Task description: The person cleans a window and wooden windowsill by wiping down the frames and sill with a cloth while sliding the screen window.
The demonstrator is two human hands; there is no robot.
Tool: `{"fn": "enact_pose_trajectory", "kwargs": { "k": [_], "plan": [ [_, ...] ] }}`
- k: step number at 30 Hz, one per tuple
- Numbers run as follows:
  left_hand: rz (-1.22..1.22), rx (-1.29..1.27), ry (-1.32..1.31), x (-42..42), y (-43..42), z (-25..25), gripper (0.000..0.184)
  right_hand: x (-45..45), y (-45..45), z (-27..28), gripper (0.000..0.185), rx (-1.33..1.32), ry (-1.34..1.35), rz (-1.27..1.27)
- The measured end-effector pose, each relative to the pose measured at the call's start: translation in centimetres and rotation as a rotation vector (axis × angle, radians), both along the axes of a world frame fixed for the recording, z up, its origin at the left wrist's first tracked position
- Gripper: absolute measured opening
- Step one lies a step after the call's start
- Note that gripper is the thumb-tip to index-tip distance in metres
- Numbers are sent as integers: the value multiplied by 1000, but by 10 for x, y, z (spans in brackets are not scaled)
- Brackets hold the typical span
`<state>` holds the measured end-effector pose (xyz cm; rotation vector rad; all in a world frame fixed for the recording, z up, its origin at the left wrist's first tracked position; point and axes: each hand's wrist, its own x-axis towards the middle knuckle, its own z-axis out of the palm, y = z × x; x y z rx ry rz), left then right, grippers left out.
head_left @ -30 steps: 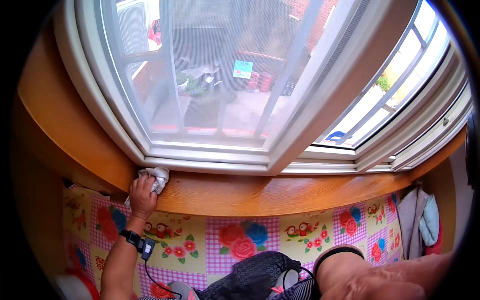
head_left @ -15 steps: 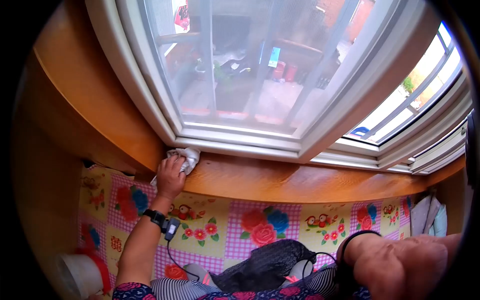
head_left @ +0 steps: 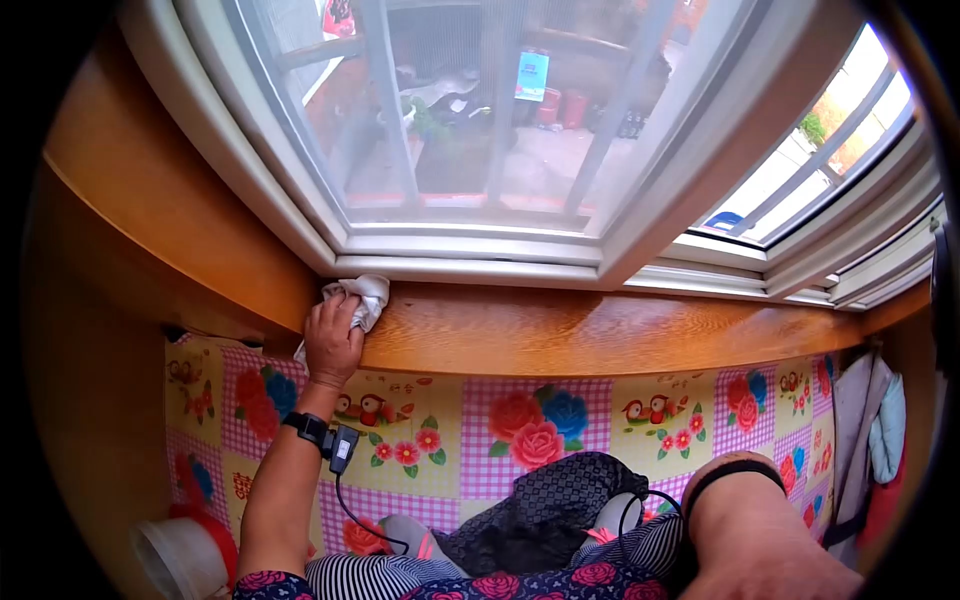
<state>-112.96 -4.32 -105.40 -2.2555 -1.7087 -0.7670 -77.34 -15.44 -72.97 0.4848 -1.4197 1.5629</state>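
My left hand presses a crumpled white cloth onto the left end of the wooden window sill, close to the corner of the white window frame. Its fingers are bent over the cloth. A black strap with a small device and a cable is on that wrist. Large at the lower right, my right hand is close to the camera, with a black band at the wrist. It touches nothing that I can see, and its fingers are out of sight.
A patterned cloth with flowers and birds covers the surface below the sill. Dark fabric lies by my knees. A whitish container stands at lower left. Folded fabrics hang at right. Wood panelling borders the left.
The view has shifted slightly. My left hand stays on the cloth at the sill's left corner. My right hand has turned and dropped toward the bottom edge.
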Motion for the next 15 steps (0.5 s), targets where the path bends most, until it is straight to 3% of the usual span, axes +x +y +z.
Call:
{"fn": "enact_pose_trajectory", "kwargs": {
  "k": [15],
  "plan": [
    [25, 5, -55, 2, -7, 3, 42, 1, 4, 1, 66, 1, -71, 123]
  ]
}}
